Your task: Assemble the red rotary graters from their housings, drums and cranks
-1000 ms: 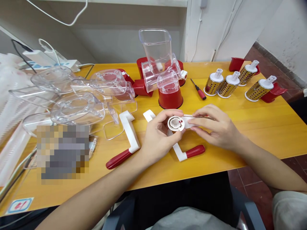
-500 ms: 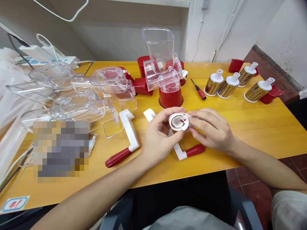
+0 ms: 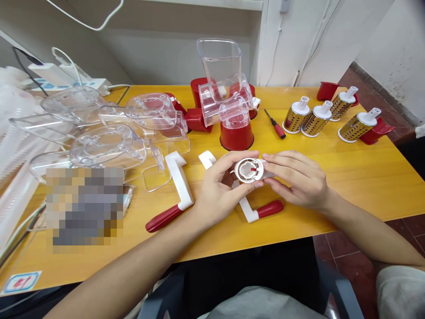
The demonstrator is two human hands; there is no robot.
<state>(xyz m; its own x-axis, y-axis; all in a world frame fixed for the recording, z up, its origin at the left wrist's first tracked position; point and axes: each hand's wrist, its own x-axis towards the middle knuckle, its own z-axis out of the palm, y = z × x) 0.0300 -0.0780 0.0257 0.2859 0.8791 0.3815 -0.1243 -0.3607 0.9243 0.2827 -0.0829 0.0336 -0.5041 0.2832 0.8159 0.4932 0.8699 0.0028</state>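
Note:
A white round plastic part with a hollow middle and a small red piece inside faces up between my two hands. My left hand wraps round its left side, thumb at the front and fingers behind. From the right, my right hand grips the same part, its fingertips along the edge. Below the hands, a white crank handle with a red grip lies on the table, partly hidden by my left hand. Another crank handle rests left of my left hand.
A clear hopper body stands on a red base behind my hands. More clear plastic housings crowd the left. A screwdriver and several metal grater drums are at the right back. A power strip sits back left.
The white part has turned slightly between my hands, showing its ring and red piece more squarely. My right hand has shifted a little to the right.

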